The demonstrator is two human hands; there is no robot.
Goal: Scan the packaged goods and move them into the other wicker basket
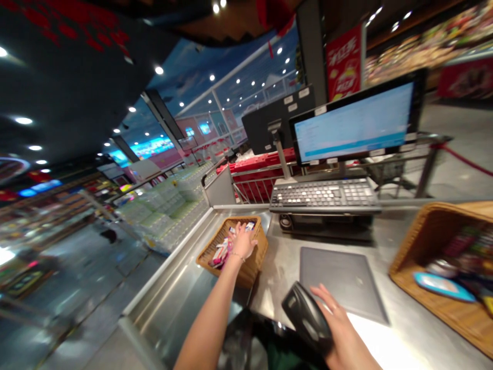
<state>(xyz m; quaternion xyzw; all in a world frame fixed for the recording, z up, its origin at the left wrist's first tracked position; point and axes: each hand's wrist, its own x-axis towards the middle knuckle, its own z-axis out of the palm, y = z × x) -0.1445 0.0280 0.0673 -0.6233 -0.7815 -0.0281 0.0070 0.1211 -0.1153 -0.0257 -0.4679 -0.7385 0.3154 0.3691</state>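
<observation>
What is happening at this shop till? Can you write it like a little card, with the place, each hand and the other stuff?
Place: shop checkout with a metal counter
Left hand: reaching into the small wicker basket, over the packets; grip unclear
Right hand: holds the black scanner
Next to right hand: grey pad
Behind the pad: keyboard and lit screen
Far right: big wicker basket with blurry goods

Your steel table point(181, 303) is carrying a small wicker basket point(211, 251) at left, a flat grey square pad point(342, 282), a black keyboard terminal point(323, 198) behind it, and a large wicker basket point(427, 236) at right.
</observation>
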